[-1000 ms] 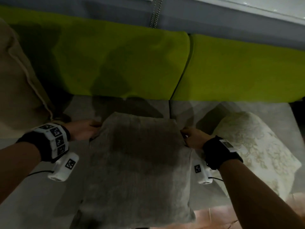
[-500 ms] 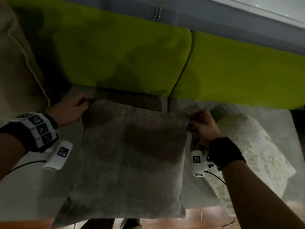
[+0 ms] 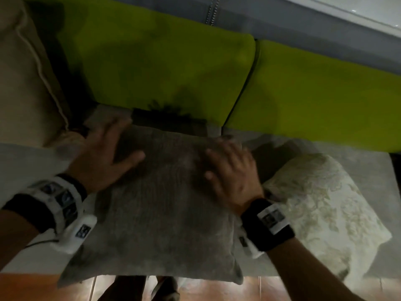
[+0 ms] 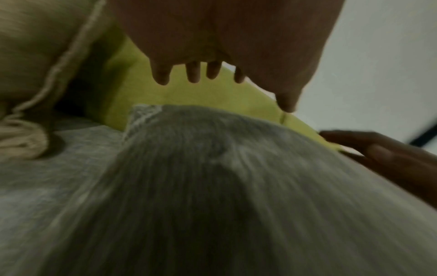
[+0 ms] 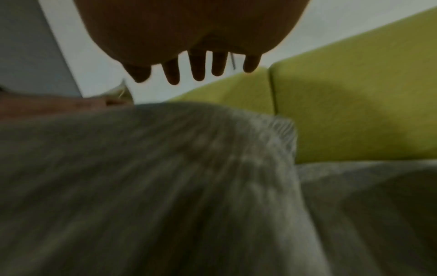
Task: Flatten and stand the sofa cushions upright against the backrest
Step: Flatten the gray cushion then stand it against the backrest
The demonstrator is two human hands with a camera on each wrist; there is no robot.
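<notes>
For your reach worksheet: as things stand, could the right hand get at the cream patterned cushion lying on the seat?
Probably yes. The right hand lies open over the grey cushion, and the cream patterned cushion lies just beside its wrist, with nothing between them.

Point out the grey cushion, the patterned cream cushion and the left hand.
grey cushion [image 3: 165, 218]: head view, middle of its top face.
patterned cream cushion [image 3: 321, 205]: head view, centre of its patterned face.
left hand [image 3: 102, 157]: head view, back of the hand.

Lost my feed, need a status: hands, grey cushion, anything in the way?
Both hands open: left hand, right hand flat over grey cushion. Cushion lying flat on seat, not yet against green backrest. Cream patterned cushion alongside, right.
</notes>
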